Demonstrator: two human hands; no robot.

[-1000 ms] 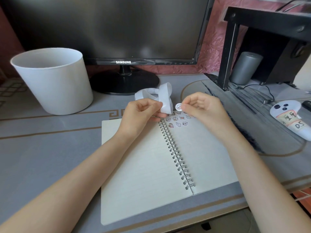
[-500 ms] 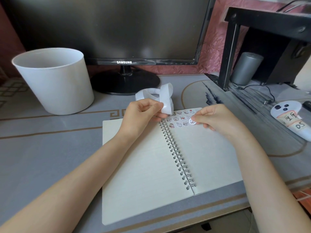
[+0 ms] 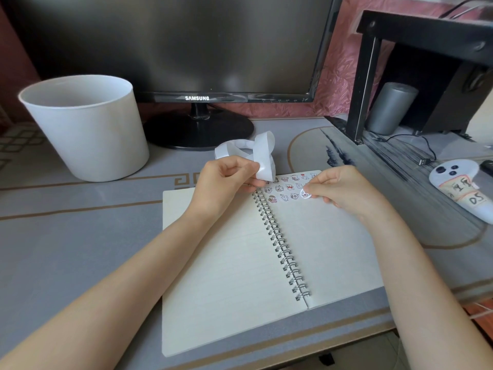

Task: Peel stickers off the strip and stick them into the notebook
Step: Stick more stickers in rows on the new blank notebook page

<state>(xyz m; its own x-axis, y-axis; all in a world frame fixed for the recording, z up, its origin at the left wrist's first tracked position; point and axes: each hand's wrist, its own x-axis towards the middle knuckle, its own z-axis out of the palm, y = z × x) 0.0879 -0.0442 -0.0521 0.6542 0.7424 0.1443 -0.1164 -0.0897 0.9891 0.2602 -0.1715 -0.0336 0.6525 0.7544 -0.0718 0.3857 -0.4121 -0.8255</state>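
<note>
Notebook (image 3: pixel 232 263) lies open on grey desk (image 3: pixel 80 236), spiral spine down middle, left page blank. White bin (image 3: pixel 88 129) stands on desk, well left of notebook. Left hand (image 3: pixel 221 182) above top of spine, fingers curled, pinching curled white strip (image 3: pixel 262 153); strip loops up behind hand. Right hand (image 3: pixel 344 190) over top of right page, thumb and forefinger pinching round sticker (image 3: pixel 305 194). Rows of small cartoon stickers (image 3: pixel 285 186) fill top of right page. Held sticker sits low at page, just right of bottom row; contact with paper unclear.
</note>
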